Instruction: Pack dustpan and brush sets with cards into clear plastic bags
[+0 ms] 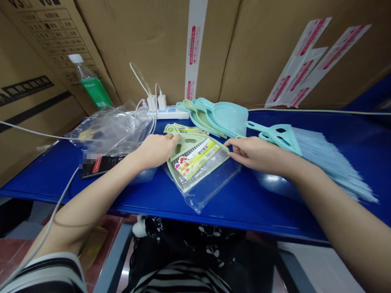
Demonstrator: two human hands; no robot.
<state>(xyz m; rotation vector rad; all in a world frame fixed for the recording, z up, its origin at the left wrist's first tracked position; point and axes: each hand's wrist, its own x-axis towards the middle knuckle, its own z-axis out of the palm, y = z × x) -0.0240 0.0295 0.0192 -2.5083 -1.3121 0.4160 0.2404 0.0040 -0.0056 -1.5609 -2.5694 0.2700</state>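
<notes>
A pale green dustpan set [195, 160] with a printed label lies in a clear plastic sleeve [210, 191] on the blue table [244, 203]. My left hand [154, 150] grips its left upper edge near the handle, fingers curled. The fingers of my right hand [255, 154] pinch the set's right corner. A stack of teal and green dustpans [220, 116] lies just behind it. Beside my right wrist rest several light blue brushes [314, 152], bristles pointing right.
A heap of clear plastic bags [110, 126] lies at the left over a dark flat object [97, 165]. A white power strip [166, 112] with chargers and a green-labelled bottle [91, 83] stand at the back. Cardboard boxes [152, 40] wall the rear.
</notes>
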